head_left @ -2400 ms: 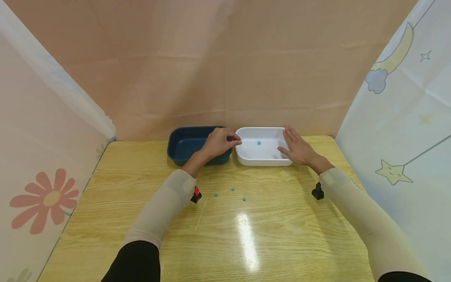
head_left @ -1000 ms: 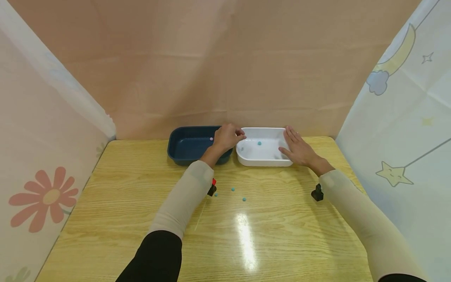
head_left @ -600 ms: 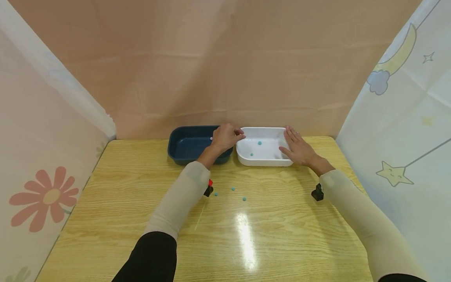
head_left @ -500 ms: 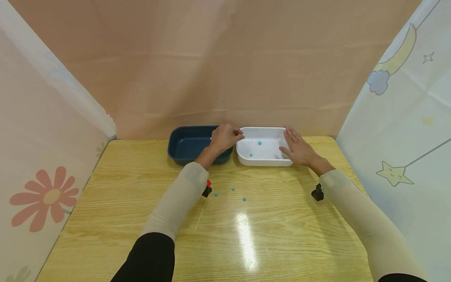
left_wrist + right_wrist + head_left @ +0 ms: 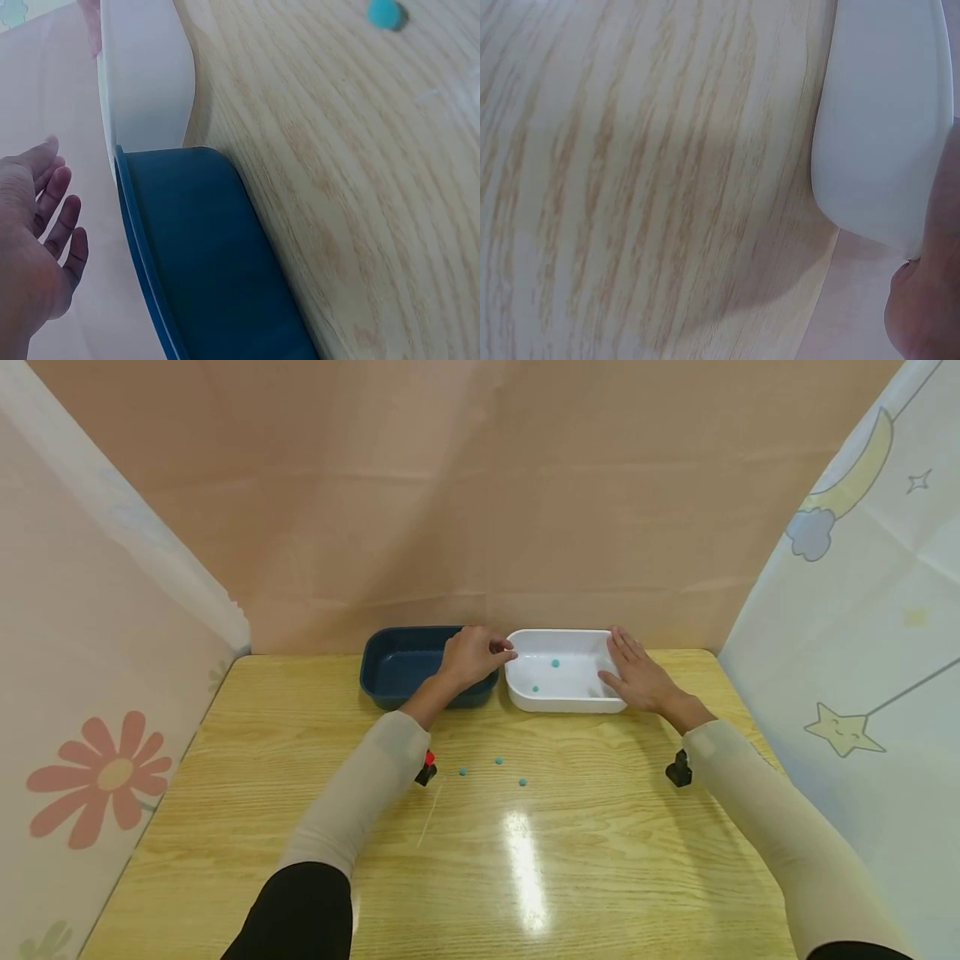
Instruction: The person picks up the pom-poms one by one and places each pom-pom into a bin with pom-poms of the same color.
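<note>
Pellets, teal and three in number, lie on the table on the near side of the white tray and the navy tray. We judge this near-far offset to be the governing relation: the three sit nearer than both hands, and the left hand is closer to them than the right hand. They look round, so we read no long axis; both trays run lengthwise left to right, side by side, at the far edge. We cannot tell whether the trays touch. Two further pellets rest inside the white tray.

We note the hands as apart from each other. The left hand hangs above the right part of the navy tray, fingers loosely bent, with nothing visible in its grasp. The right hand rests, fingers extended, on the right end of the white tray.

We find a tan backdrop beyond the wood-grain table, a flower-printed panel on the left and a moon-and-star panel on the right.
</note>
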